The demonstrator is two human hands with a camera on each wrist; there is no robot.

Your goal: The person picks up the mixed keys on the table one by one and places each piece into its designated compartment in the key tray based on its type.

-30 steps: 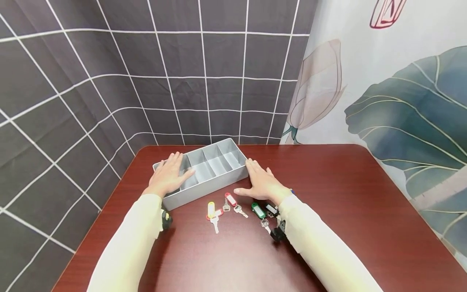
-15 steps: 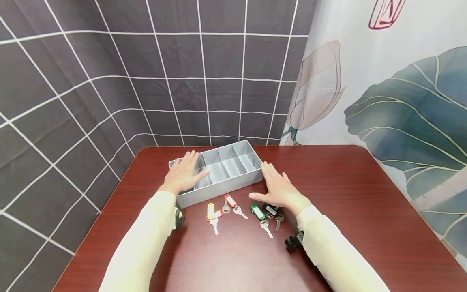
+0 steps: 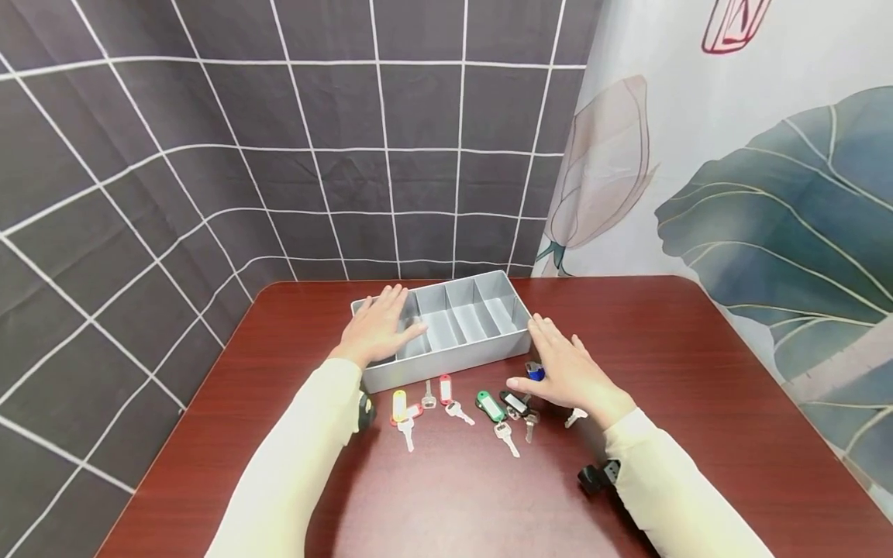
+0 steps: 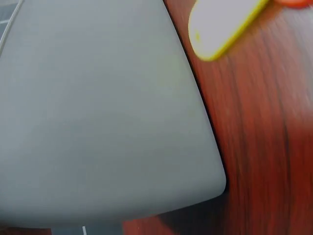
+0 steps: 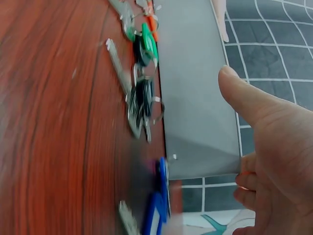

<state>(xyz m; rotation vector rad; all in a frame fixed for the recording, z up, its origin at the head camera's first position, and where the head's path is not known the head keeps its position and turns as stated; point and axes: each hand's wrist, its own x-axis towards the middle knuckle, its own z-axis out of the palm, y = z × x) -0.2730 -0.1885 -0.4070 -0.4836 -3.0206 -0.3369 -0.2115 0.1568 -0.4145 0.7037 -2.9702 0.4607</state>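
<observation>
A grey divided box (image 3: 453, 359) lies at a slant near the back of the table, its compartments facing up. My left hand (image 3: 377, 329) spreads over its left end, fingers straight across the rim and thumb over a compartment. At the right end, my right hand (image 3: 574, 372) touches the corner with extended fingers. In front of the box lie several keys with tags: a yellow tag (image 3: 400, 405), a red tag (image 3: 446, 389), a green tag (image 3: 491, 405) and a black tag (image 3: 515, 401). Beside the right thumb is a blue tag (image 3: 536, 371), partly hidden.
The reddish-brown table (image 3: 460, 496) ends at a dark gridded curtain (image 3: 425, 178) behind. A pale curtain with a leaf print (image 3: 788, 201) hangs at the right. A loose key blade (image 3: 575, 418) shows beneath the right wrist.
The box has slid right and turned slightly, with both hands moving along at its ends. The middle red tag has swung more upright, and the blue tag has come into view.
</observation>
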